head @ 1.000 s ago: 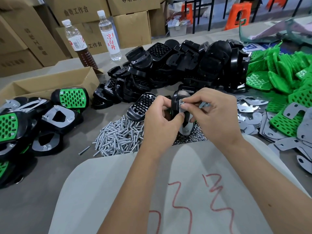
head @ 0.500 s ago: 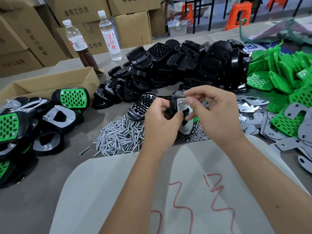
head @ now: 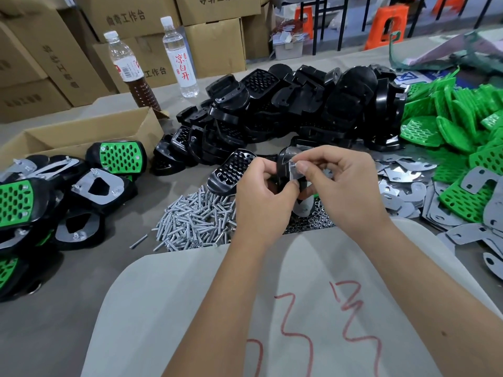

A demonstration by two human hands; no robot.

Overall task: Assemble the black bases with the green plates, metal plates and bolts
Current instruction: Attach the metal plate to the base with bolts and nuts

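My left hand [head: 261, 194] grips a black base [head: 284, 161] held on edge above the table, a metal plate [head: 302, 206] lying against its near face. My right hand [head: 348, 183] pinches something small at the plate's top corner; its fingertips hide what it is. A pile of bolts [head: 196, 221] lies just left of my hands, and small nuts [head: 313, 221] lie under them. Loose black bases [head: 299, 104] are heaped behind. Green plates [head: 462, 126] are piled at the right, with loose metal plates [head: 402, 180] in front of them.
Finished assemblies [head: 117, 159] with green plates lie at the left beside an open cardboard box [head: 81, 134]. Two bottles [head: 178, 55] stand behind it, in front of stacked cartons [head: 54, 50]. One black base [head: 231, 172] lies flat by my left hand. A pale cloth [head: 245, 308] covers the near table edge.
Both hands have lifted slightly with the base. My right fingertips have shifted a little along the plate's top corner.
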